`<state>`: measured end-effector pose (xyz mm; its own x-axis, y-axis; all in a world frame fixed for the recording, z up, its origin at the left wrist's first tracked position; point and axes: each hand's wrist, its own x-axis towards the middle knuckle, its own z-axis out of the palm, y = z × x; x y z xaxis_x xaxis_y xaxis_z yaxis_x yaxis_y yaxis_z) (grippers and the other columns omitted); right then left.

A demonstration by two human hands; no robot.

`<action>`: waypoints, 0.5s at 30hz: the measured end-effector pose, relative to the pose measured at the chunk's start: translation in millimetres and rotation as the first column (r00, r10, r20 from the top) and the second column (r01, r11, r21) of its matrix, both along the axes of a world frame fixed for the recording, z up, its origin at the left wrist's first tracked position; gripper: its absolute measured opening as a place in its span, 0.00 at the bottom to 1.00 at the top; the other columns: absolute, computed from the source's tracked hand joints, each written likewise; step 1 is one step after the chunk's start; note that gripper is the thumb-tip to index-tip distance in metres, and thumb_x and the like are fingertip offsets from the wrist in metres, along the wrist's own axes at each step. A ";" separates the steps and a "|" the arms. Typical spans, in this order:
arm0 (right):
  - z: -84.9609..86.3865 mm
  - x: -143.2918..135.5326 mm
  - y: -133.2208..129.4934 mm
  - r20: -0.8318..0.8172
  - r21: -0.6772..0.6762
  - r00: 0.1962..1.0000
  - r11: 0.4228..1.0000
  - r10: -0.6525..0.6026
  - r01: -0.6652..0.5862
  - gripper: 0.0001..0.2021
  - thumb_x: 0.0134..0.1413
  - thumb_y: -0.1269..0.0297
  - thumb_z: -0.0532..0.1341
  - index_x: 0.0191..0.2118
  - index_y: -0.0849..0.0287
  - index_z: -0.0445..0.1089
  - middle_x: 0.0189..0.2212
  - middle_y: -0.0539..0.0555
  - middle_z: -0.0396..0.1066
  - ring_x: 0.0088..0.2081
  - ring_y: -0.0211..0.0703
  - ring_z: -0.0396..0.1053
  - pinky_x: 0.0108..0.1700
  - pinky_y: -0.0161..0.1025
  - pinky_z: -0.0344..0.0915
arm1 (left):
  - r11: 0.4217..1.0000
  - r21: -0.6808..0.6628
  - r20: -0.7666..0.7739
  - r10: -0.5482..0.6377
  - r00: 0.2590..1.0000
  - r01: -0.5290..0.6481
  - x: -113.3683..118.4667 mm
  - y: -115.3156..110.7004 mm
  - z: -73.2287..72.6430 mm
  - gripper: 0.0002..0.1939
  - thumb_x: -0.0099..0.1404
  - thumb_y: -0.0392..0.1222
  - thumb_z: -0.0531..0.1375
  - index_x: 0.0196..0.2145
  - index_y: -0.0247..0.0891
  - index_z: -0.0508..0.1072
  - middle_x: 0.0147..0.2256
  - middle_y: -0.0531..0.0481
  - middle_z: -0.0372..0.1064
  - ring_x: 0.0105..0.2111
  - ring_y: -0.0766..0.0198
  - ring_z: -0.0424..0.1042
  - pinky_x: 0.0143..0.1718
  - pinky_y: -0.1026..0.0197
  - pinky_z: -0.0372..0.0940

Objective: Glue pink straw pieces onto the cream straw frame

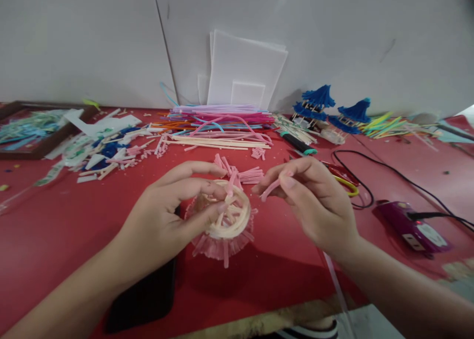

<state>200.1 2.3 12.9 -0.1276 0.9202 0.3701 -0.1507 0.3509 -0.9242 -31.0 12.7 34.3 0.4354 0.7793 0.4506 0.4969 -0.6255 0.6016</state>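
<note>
My left hand (185, 201) pinches the rim of a small round piece (240, 223) made of cream rings with a pink fringe around its lower side. Thin strips cross inside the rings. To the right, my right hand (311, 196) holds a short pink strip (270, 189) between thumb and fingers, its free end pointing at the round piece without touching it. Just behind the round piece, a small pile of short pink strips (250, 175) lies on the red table (285, 289).
Long coloured strips (222, 119) lie at the back, with scraps (107, 151) to their left. Blue roofed models (314, 104) stand back right. A black-handled tool (298, 144), yellow-handled tool (348, 185) and purple device (414, 230) with cable lie right. A black phone-like object (144, 299) lies front left.
</note>
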 end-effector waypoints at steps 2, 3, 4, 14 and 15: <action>0.7 2.6 7.1 -0.049 -0.061 0.999 0.998 0.008 -0.011 0.06 0.65 0.70 0.56 0.34 0.55 0.66 0.32 0.47 0.76 0.34 0.36 0.76 0.37 0.36 0.72 | 1.000 -0.012 0.000 0.010 1.000 -0.010 -0.7 0.5 -1.4 0.04 0.65 0.39 0.62 0.38 0.45 0.78 0.47 0.51 0.74 0.46 0.65 0.76 0.49 0.64 0.71; 1.3 4.0 11.1 -0.087 -0.094 0.996 0.995 0.011 -0.019 0.07 0.64 0.70 0.57 0.33 0.55 0.65 0.30 0.47 0.75 0.32 0.35 0.75 0.35 0.35 0.72 | 1.000 -0.018 0.005 0.014 1.000 -0.014 -1.2 0.7 -2.2 0.04 0.65 0.40 0.62 0.38 0.45 0.78 0.47 0.51 0.74 0.46 0.64 0.76 0.48 0.64 0.71; 2.2 5.6 15.3 -0.129 -0.131 0.992 0.991 0.013 -0.030 0.07 0.63 0.70 0.57 0.33 0.55 0.65 0.29 0.46 0.75 0.30 0.35 0.74 0.34 0.34 0.71 | 1.000 -0.023 0.013 0.017 1.000 -0.016 -1.7 1.0 -3.1 0.04 0.65 0.41 0.63 0.38 0.45 0.78 0.47 0.52 0.74 0.46 0.64 0.76 0.48 0.64 0.71; 23.7 23.8 22.9 -0.572 -0.210 0.749 0.823 0.334 -0.528 0.10 0.56 0.66 0.63 0.31 0.53 0.58 0.19 0.37 0.52 0.21 0.24 0.69 0.28 0.22 0.69 | 0.996 -0.083 0.200 -0.019 0.980 0.037 -6.6 0.0 -9.7 0.14 0.74 0.47 0.51 0.45 0.50 0.76 0.47 0.50 0.74 0.52 0.60 0.72 0.51 0.61 0.69; 25.5 26.7 20.2 -0.559 -0.212 0.728 0.780 0.397 -0.588 0.09 0.59 0.65 0.60 0.32 0.53 0.56 0.20 0.36 0.51 0.15 0.23 0.64 0.23 0.22 0.65 | 0.994 -0.105 0.218 -0.012 0.976 0.036 -7.0 -0.1 -10.9 0.15 0.75 0.48 0.50 0.45 0.50 0.77 0.48 0.50 0.73 0.53 0.59 0.71 0.52 0.61 0.68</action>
<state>226.8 22.6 38.4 -0.5040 0.8463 0.1727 -0.6415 -0.2328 -0.7310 -38.0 12.6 23.4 0.3553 0.8190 0.4506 0.3328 -0.5613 0.7577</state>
